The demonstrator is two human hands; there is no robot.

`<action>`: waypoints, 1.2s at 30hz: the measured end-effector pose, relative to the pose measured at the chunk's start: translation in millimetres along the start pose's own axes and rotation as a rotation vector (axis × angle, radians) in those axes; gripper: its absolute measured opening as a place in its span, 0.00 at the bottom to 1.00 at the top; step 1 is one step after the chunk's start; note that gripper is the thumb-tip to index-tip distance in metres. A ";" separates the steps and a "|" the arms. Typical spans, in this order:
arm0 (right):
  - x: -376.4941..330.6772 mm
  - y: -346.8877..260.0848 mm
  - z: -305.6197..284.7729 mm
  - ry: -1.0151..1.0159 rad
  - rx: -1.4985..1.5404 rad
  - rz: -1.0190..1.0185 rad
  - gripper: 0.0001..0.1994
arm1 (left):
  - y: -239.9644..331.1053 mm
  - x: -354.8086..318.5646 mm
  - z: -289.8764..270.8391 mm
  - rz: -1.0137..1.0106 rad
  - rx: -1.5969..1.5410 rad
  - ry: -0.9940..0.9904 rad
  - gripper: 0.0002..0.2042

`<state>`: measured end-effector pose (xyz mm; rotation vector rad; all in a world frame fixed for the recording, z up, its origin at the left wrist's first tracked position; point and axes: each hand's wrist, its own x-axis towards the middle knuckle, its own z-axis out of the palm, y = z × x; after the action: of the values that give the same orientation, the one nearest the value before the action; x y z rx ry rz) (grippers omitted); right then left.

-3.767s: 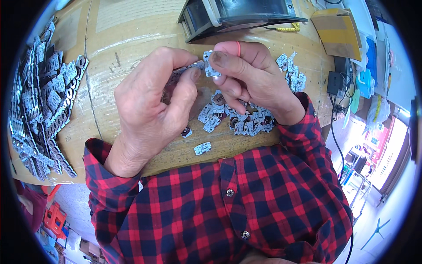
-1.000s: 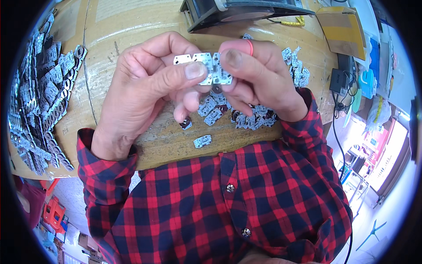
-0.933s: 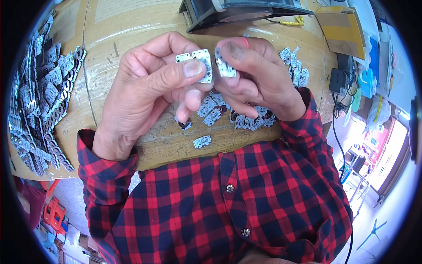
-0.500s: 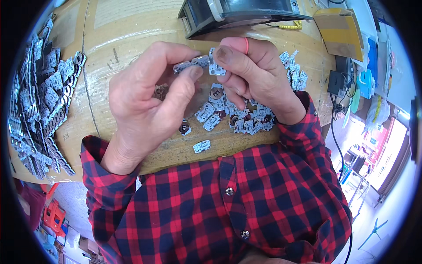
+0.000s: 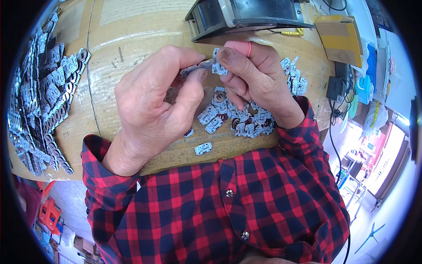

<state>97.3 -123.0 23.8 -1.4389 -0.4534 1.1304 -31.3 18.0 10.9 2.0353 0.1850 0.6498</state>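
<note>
My left hand (image 5: pixel 154 101) pinches a small flat grey metal piece (image 5: pixel 190 69) between thumb and forefinger. My right hand (image 5: pixel 255 79) holds a second small metal piece (image 5: pixel 217 67) at its thumb tip, pressed end to end against the first. Both hands hover over a wooden table (image 5: pixel 132 31). A loose pile of the same small metal pieces (image 5: pixel 237 119) lies under my right hand. One single piece (image 5: pixel 203 148) lies near the table's front edge. Red and black checked sleeves cover both forearms.
A large heap of linked metal pieces (image 5: pixel 39 97) covers the table's left side. A dark machine (image 5: pixel 250 15) stands at the back. More small pieces (image 5: pixel 295 79) lie right of my right hand. A tan box (image 5: pixel 338 35) and a black adapter (image 5: pixel 336 88) sit at the right.
About a second ago the hands held the pieces up flat and slightly apart. Now they have tilted and closed together, with the two pieces meeting at the fingertips.
</note>
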 end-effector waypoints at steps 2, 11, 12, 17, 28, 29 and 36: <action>-0.3 0.6 -0.7 -0.007 -0.025 -0.017 0.15 | 2.1 -0.6 1.5 -0.003 0.032 0.006 0.06; -0.3 -0.2 -0.7 -0.030 -0.019 -0.002 0.14 | 2.9 -0.5 0.3 -0.032 -0.005 0.064 0.06; -0.2 0.3 0.7 -0.012 -0.037 -0.012 0.14 | 2.6 -0.4 0.2 -0.065 -0.018 0.075 0.06; 0.5 -1.1 -2.3 -0.039 -0.056 -0.008 0.14 | 2.6 0.2 0.0 -0.054 0.017 0.065 0.06; 1.2 2.4 -3.1 -0.002 -0.050 0.002 0.12 | -0.9 1.9 1.1 -0.034 -0.002 0.078 0.05; 1.4 2.0 -4.6 -0.008 -0.054 0.003 0.12 | -0.6 1.9 0.9 -0.036 -0.018 0.078 0.05; 3.4 3.0 -9.0 -0.065 0.098 0.072 0.11 | -0.7 1.1 0.6 -0.061 -0.046 0.055 0.05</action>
<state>105.3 -125.8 18.3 -1.3456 -0.3892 1.2431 -30.0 18.3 10.4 1.9615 0.2609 0.6664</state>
